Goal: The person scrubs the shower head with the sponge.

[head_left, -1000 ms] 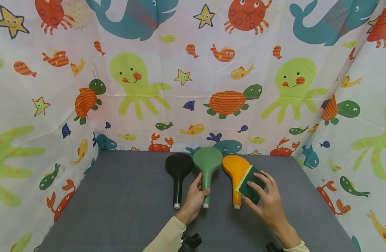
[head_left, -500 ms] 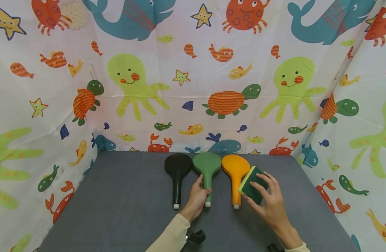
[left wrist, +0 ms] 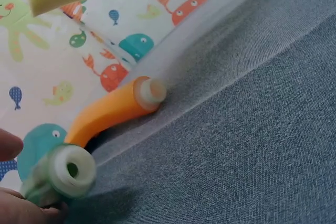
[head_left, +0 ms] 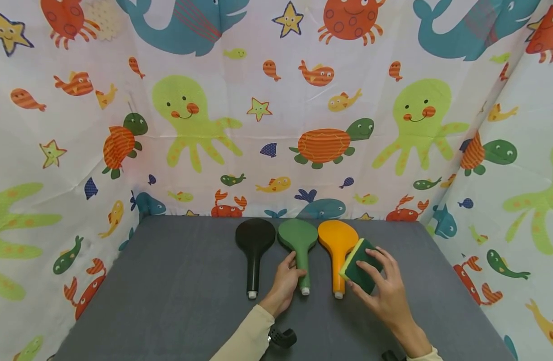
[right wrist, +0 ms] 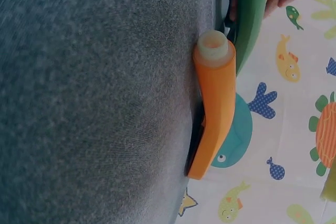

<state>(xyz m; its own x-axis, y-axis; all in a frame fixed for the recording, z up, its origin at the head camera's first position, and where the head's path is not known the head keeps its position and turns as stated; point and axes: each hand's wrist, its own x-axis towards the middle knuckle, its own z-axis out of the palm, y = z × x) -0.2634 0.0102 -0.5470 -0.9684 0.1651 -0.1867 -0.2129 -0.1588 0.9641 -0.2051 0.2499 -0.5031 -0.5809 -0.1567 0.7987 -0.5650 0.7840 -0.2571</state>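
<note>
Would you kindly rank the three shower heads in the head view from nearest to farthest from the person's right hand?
From the right hand, which holds a sponge:
1. Orange shower head, just to its left, beside the sponge.
2. Green shower head, in the middle, gripped by the left hand.
3. Black shower head, far left.

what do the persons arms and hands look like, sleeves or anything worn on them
Both hands are bare, with no gloves or rings visible. The left hand comes out of a long cream sleeve that ends at the wrist. The right hand shows a bare forearm, with a cream cuff at the frame's bottom edge. Dark wrist-mounted gear sits under the left sleeve.
</note>
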